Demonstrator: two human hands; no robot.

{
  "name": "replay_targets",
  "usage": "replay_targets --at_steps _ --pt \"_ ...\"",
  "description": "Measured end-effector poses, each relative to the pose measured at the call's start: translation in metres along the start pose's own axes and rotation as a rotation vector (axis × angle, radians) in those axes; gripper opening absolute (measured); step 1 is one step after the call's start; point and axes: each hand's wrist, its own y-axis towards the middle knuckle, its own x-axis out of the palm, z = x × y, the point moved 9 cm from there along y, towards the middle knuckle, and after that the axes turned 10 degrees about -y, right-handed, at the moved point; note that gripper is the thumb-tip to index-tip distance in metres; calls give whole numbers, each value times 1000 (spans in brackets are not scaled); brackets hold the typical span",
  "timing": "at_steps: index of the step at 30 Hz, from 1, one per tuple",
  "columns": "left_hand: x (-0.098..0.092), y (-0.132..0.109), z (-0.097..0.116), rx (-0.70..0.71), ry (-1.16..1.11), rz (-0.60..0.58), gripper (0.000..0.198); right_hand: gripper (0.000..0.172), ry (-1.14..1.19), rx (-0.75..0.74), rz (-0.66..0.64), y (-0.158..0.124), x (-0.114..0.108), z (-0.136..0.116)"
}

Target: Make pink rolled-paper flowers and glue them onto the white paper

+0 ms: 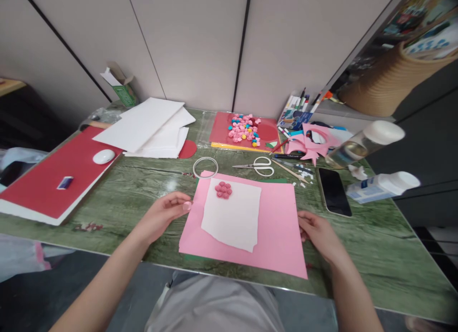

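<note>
A sheet of pink paper (277, 227) lies in front of me, with green paper (195, 258) showing beneath its edges. On top of it rests a smaller white sheet (232, 222) with an uneven lower edge. A cluster of rolled pink paper pieces, shaped like a flower (223, 190), sits at the white sheet's upper left. My left hand (162, 216) is closed at the pink paper's left edge, thumb towards me. At the opposite edge, my right hand (318, 234) has its fingers curled against the paper, the fingertips partly hidden.
Just beyond the paper are a tape roll (205, 168) and white-handled scissors (255, 166). Small coloured pieces (244, 129) are heaped on a red sheet behind. A phone (334, 191) and two bottles (382, 186) stand right; white sheets (143, 124) and a red board (46, 179) lie left.
</note>
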Motion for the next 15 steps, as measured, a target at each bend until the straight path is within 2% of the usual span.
replay_targets --at_steps 2,6,11,15 --pt "1 -1 0 -3 1 -6 21 33 1 -7 -5 3 -1 -1" --pt "3 -3 -1 -18 -1 -18 20 37 -38 10 98 2 -12 3" --pt "3 0 -1 -3 -1 0 22 37 -138 -15 -17 0 4 -4" --pt "8 4 3 10 -22 -16 22 37 -131 -3 0 9 2 -13"
